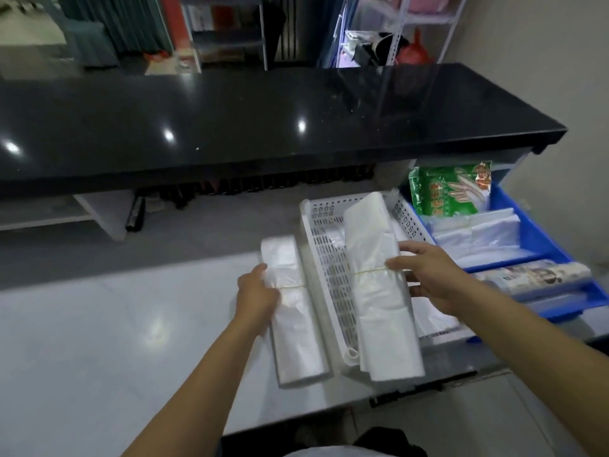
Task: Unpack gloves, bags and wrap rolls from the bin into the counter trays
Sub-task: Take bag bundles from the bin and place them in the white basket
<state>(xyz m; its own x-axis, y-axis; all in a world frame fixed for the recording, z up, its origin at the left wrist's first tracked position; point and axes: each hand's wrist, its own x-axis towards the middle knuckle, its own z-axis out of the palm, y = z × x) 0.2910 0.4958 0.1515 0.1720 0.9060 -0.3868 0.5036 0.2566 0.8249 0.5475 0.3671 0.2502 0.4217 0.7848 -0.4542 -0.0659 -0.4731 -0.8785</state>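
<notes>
**Two bag bundles, one at each side of the basket wall**

Over the white basket (324,255), the right hand (425,278) pinches a banded bundle of bags (379,291) at its rubber band, probably to keep the loose stack together while it goes in. Left of the basket, the left hand (258,296) grips a second bundle (293,311) lying flat on the counter (115,311) (outside any tray). The blue bin (540,239), on the right, holds more bags, a glove pack (448,189) and a roll (534,275). Open counter lies leftward.
</notes>
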